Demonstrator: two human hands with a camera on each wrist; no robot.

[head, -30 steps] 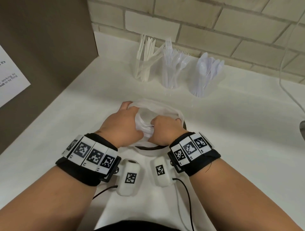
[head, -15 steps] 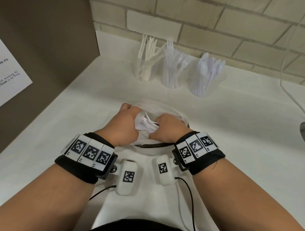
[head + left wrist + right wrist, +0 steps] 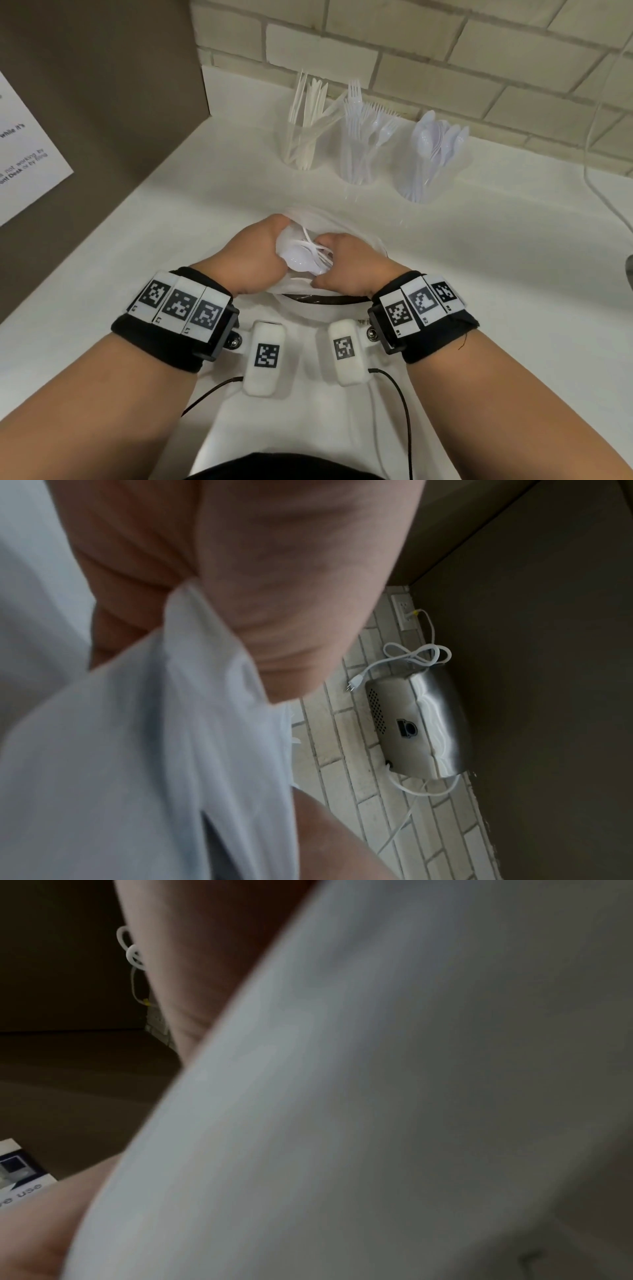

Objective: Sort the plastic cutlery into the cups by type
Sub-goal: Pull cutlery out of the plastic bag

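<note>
From the head view I see my left hand (image 3: 253, 253) and my right hand (image 3: 346, 265) close together at the near middle of the white counter (image 3: 513, 274), both buried in a thin white plastic bag (image 3: 342, 222). The left hand's fingers are curled round a gathered fold of the bag; the left wrist view confirms it, with pale film (image 3: 154, 737) bunched out of the fist, though the fingertips themselves are hidden. My right hand's fingers curl down into the bag's mouth over a bundle of white plastic spoons (image 3: 303, 257); whether they actually pinch the spoons or only the bag I cannot tell, since the knuckles cover the contact. The right wrist view is almost wholly filled by blurred grey-white film (image 3: 377, 1096) and tells me nothing more about that grip.

Along the far edge of the counter, against the brick wall (image 3: 445, 51), stand three clear cups in a row: the knife cup (image 3: 301, 144) toward the left, the fork cup (image 3: 359, 150) in the middle, the spoon cup (image 3: 428, 164) on the right. The cup walls are hard to make out against the white surface.

A white cable (image 3: 596, 178) runs down the right edge, cut off by the frame. A metal appliance (image 3: 418, 723) shows in the left wrist view only.
</note>
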